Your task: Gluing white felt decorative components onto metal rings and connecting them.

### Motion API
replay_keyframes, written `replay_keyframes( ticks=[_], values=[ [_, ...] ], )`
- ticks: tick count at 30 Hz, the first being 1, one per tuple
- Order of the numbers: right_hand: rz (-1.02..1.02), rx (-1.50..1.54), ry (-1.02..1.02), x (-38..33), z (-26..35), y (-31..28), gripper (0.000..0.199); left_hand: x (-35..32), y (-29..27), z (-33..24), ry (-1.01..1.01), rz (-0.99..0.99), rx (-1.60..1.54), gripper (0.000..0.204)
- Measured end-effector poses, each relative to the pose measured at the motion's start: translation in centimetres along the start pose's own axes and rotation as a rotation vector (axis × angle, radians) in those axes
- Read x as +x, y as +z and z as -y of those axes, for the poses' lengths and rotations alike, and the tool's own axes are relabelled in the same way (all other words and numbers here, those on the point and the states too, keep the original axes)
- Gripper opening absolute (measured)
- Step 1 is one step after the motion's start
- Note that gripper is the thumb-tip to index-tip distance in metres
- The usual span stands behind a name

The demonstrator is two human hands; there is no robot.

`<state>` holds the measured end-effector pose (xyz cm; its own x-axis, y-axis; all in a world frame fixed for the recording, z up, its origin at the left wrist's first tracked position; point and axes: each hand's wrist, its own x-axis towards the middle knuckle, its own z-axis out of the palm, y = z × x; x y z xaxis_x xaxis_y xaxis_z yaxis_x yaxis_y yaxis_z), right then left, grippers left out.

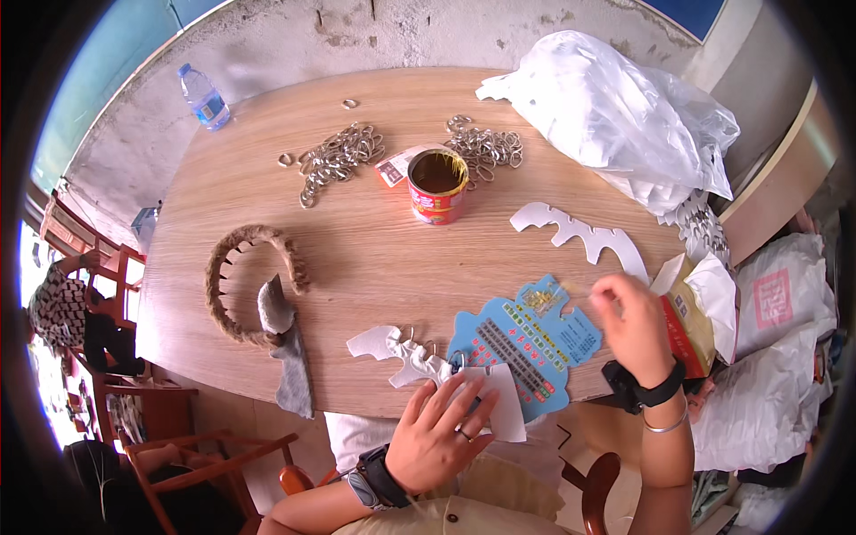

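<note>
My left hand (439, 434) lies with its fingers stretched over a white scalloped card strip (415, 364) at the table's near edge. Several metal rings (432, 346) stand up along that strip, and a white flap (505, 406) shows beside my fingers. Partly under it is a blue printed card (526, 343). Small gold-coloured pieces (540, 300) lie heaped on the card's far part. Above the card's right side my right hand (631, 323) is raised, thumb and forefinger bent together in a pinch; whatever is between them is too small to make out.
Two heaps of metal rings (343, 156) flank an open red tin (437, 189). A second white strip (584, 234) lies to the right, a furry brown hoop (217, 294) with grey cloth (292, 374) to the left. A plastic bag (597, 107), bottle (205, 100) and tissue box (685, 308) stand around.
</note>
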<state>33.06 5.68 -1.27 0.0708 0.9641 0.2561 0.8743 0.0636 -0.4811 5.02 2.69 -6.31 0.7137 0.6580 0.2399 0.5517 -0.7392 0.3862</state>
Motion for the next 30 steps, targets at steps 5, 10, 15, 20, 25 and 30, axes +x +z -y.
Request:
replay_keyframes(
  ticks=[5, 10, 15, 20, 25, 30],
  values=[
    [-0.203, 0.319, 0.270, 1.6, -0.6, -2.7, 0.011, 0.0, -0.1, 0.3, 0.055, -0.034, 0.033, 0.058],
    [-0.135, 0.390, 0.161, 5.1, 2.7, -2.0, 0.013, 0.2, 0.6, -0.4, -0.034, -0.014, 0.061, 0.063],
    [-0.099, 0.250, -0.296, 11.0, 6.8, 0.9, 0.018, 0.2, 1.4, 0.2, -0.002, -0.134, 0.017, 0.062],
    [0.019, 0.140, -0.338, 16.1, 7.9, 3.5, 0.005, -0.6, 3.6, 1.1, 0.136, -0.276, 0.253, 0.048],
    [0.082, -0.079, -0.419, 18.4, 8.6, 4.7, 0.005, -0.3, 3.6, 1.1, 0.121, -0.310, 0.248, 0.046],
    [0.139, -0.144, -0.516, 19.3, 8.5, 5.9, 0.006, -0.3, 3.5, 1.3, 0.127, -0.319, 0.249, 0.044]
  ],
)
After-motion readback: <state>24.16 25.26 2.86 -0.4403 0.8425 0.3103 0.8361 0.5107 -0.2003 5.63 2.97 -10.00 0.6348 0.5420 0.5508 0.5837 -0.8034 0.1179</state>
